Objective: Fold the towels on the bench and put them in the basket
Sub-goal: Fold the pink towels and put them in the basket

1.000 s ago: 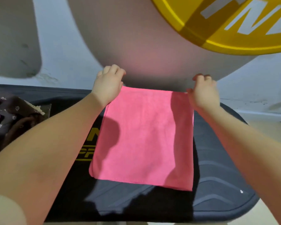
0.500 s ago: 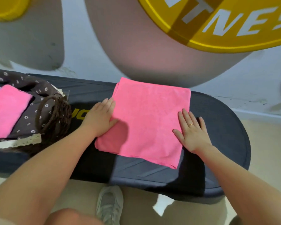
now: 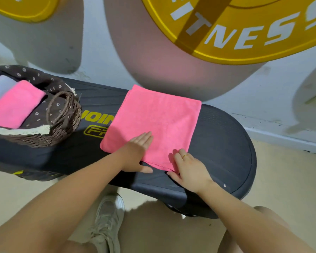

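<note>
A pink towel (image 3: pixel 153 121) lies folded flat on the black bench (image 3: pixel 223 143), near the middle. My left hand (image 3: pixel 137 156) is at the towel's near edge, fingers flat on top and thumb below the edge. My right hand (image 3: pixel 188 168), with a ring on it, holds the near right corner the same way. At the bench's left end stands a wicker basket (image 3: pixel 62 132) with a brown flowered liner. Inside it lie a folded pink towel (image 3: pixel 15 106) and a pale folded towel (image 3: pixel 0 86).
The bench bears yellow lettering (image 3: pixel 97 119) between basket and towel. Behind it is a pale wall with a large yellow round sign (image 3: pixel 244 33). My grey shoe (image 3: pixel 106 221) stands on the beige floor below the bench's front edge.
My hands came from the towel's far corners, along its sides, to its near edge. The view pulled back, and the basket has come into sight on the left.
</note>
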Tool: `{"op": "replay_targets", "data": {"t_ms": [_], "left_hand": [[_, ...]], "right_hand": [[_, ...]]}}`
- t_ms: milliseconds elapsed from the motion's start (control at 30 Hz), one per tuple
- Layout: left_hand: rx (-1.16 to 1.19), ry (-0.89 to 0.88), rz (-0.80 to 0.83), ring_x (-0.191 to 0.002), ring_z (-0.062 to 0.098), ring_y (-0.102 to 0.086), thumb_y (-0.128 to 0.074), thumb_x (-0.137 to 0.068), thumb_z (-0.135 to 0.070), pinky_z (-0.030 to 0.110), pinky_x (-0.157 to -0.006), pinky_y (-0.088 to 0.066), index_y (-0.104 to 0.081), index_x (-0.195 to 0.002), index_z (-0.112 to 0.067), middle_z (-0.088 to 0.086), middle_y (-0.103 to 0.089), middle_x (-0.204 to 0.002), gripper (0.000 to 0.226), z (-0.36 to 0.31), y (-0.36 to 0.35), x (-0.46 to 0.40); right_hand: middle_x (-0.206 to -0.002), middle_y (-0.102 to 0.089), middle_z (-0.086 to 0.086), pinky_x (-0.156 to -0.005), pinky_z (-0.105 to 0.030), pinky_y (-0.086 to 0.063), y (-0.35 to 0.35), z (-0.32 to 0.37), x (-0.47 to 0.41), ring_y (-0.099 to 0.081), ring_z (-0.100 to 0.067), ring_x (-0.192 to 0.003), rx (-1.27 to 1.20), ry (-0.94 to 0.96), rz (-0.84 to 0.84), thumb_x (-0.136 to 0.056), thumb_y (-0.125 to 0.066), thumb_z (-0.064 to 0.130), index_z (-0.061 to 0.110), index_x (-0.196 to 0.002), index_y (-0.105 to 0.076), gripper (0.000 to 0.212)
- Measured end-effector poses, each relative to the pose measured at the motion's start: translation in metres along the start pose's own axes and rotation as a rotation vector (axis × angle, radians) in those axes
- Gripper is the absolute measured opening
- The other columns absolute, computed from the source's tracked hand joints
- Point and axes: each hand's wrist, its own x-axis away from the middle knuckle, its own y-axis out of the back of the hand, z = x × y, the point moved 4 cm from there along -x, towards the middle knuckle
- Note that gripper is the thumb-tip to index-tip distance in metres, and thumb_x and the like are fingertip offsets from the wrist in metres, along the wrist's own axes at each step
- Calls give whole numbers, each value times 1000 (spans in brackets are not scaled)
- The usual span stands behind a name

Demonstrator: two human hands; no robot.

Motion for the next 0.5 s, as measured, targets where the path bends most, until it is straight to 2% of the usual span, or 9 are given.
{"op": "replay_targets", "data": {"t_ms": [67, 100, 167, 233, 267, 333, 400, 500], "left_hand": [[-14, 49, -24, -145, 24, 7, -57, -77, -62, 30, -118, 2, 5, -147, -6, 14, 12, -156, 108, 7, -5, 7], [-13, 67, -34, -145, 24, 7, -55, -80, -60, 31, -118, 1, 3, -147, -8, 13, 11, -156, 104, 12, -7, 11], [-55, 94, -29, -146, 23, 7, -49, -86, -57, 31, -117, 1, 3, -148, -11, 11, 13, -156, 93, 19, -8, 16], [-94, 104, -7, -146, 21, 6, -44, -89, -54, 29, -117, 0, 4, -148, -13, 9, 13, -156, 86, 22, -7, 18], [-102, 104, 0, -146, 20, 6, -43, -90, -52, 28, -117, 0, 3, -148, -13, 8, 13, -157, 84, 22, -5, 18], [-101, 103, 9, -146, 19, 5, -43, -92, -44, 27, -118, 0, 2, -148, -11, 8, 11, -157, 79, 23, -2, 18], [-113, 104, 27, -146, 19, 4, -43, -93, -28, 26, -118, -1, 2, -148, -9, 9, 9, -157, 73, 27, 0, 19], [-150, 137, 63, -146, 20, 4, -39, -89, -11, 29, -119, -3, 3, -148, -10, 7, 10, -157, 72, 34, 0, 26]], "right_hand": [[-87, -61, -4, -37, -22, -39, -3, 7, 0, -64, -21, -64, -52, -72, -15, -53, -81, 24, 11, -95, -56, 50], [-92, -60, -7, -41, -24, -38, -3, 9, -1, -64, -26, -70, -104, -98, 5, -57, -77, 14, 9, -98, -57, 46], [-116, -52, -13, -58, -32, -41, 0, 8, -3, -59, -34, -94, -191, -123, 30, -76, -58, 2, 5, -115, -53, 40], [-131, -42, -12, -79, -37, -45, 5, 6, -2, -49, -33, -113, -160, -57, 96, -83, -46, 1, 7, -128, -47, 45], [-132, -40, -12, -85, -37, -46, 8, 5, -1, -47, -33, -115, -142, -26, 135, -84, -45, 2, 8, -131, -46, 47], [-129, -38, -13, -84, -40, -47, 16, 3, 0, -50, -34, -109, -87, 2, 230, -86, -45, 4, 9, -131, -45, 46], [-131, -38, -13, -84, -42, -49, 18, 3, 2, -53, -37, -106, -70, -8, 330, -85, -47, 6, 8, -130, -44, 45], [-124, -51, -15, -81, -39, -47, 17, 4, 6, -55, -37, -106, -77, -42, 480, -86, -51, 12, 9, -123, -44, 38]]}}
